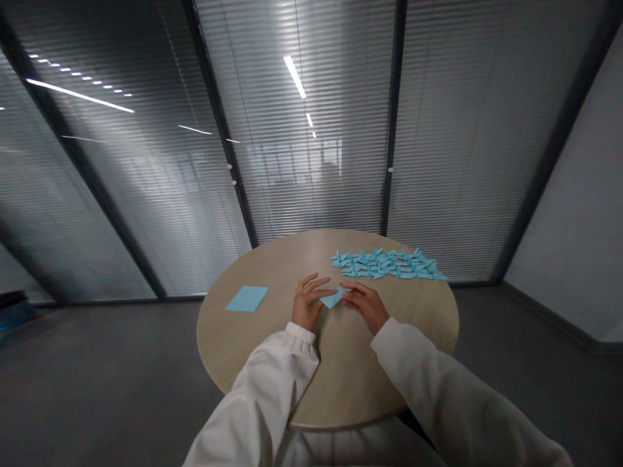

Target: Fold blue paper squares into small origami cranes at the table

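Observation:
A small folded piece of light blue paper (333, 299) lies on the round wooden table (272, 272), pressed between both hands. My left hand (307, 303) rests on its left side with fingers curled over the paper's edge. My right hand (366, 303) holds its right side, fingertips pinching the fold. Both arms wear white sleeves.
A flat stack of light blue paper sheets (247, 298) lies at the table's left. Several folded blue paper cranes (387, 264) are spread across the far right of the table. Glass walls with blinds (311, 130) stand behind; grey floor surrounds the table.

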### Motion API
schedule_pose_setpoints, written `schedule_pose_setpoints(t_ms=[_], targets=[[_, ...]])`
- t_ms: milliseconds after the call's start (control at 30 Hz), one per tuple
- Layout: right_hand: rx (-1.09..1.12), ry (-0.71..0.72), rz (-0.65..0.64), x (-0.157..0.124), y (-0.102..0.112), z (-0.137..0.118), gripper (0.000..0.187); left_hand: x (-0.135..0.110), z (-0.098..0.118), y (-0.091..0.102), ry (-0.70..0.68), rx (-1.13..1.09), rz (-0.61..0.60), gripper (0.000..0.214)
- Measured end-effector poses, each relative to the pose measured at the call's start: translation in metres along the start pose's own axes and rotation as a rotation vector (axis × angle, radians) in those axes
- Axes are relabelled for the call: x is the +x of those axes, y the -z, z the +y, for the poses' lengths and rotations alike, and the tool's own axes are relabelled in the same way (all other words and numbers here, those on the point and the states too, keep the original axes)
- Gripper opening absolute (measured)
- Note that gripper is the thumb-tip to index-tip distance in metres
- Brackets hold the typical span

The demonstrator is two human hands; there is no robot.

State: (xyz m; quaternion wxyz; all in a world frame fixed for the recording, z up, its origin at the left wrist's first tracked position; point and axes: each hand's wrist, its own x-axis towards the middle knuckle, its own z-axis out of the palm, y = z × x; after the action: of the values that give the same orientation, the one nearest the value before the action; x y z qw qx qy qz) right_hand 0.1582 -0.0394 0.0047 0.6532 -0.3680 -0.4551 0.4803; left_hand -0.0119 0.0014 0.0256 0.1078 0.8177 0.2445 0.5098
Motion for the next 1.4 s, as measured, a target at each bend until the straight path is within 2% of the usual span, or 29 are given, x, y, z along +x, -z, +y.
schedule_pose_setpoints(t_ms=[100,233,300,400,467,533,600,667,767,833,1100,1267,1400], targets=[[0.025,0.014,0.052,0.002,0.003,0.002,0.035,0.001,0.003,-0.001,0.054,-0.035,-0.035,0.02],[0.016,0.083,0.128,0.005,0.007,0.004,0.032,0.002,0.002,-0.005,0.227,-0.254,-0.004,0.036],[-0.017,0.125,0.142,0.005,0.009,0.005,0.029,0.001,-0.002,-0.008,0.418,-0.444,0.074,0.043],[-0.088,0.195,0.084,0.003,0.01,0.004,0.023,0.0,-0.009,-0.011,0.83,-0.762,0.169,0.043],[-0.131,0.23,0.032,0.001,0.01,0.002,0.021,0.001,-0.011,-0.01,1.025,-0.961,0.152,0.043],[-0.156,0.243,0.009,0.0,0.009,0.0,0.021,0.002,-0.009,-0.008,1.108,-1.116,0.087,0.044],[-0.176,0.246,0.007,-0.001,0.009,-0.003,0.022,0.004,-0.004,-0.005,1.134,-1.194,0.007,0.051],[-0.202,0.251,0.002,-0.002,0.008,-0.005,0.022,0.005,0.002,-0.005,1.118,-1.166,-0.048,0.058],[-0.238,0.265,-0.006,-0.002,0.007,-0.007,0.022,0.006,0.008,-0.007,1.014,-1.013,-0.086,0.058],[-0.249,0.254,-0.002,-0.002,0.007,-0.007,0.022,0.006,0.009,-0.008,0.952,-0.963,-0.124,0.067],[-0.222,0.203,-0.032,-0.004,0.004,-0.005,0.03,0.004,0.006,-0.005,0.843,-0.96,-0.178,0.087],[-0.229,0.207,-0.034,-0.004,0.003,-0.006,0.03,0.006,0.013,-0.004,0.856,-0.999,-0.188,0.081],[-0.227,0.224,-0.052,-0.004,0.004,-0.007,0.029,0.004,0.018,-0.007,0.831,-1.125,-0.183,0.062]])
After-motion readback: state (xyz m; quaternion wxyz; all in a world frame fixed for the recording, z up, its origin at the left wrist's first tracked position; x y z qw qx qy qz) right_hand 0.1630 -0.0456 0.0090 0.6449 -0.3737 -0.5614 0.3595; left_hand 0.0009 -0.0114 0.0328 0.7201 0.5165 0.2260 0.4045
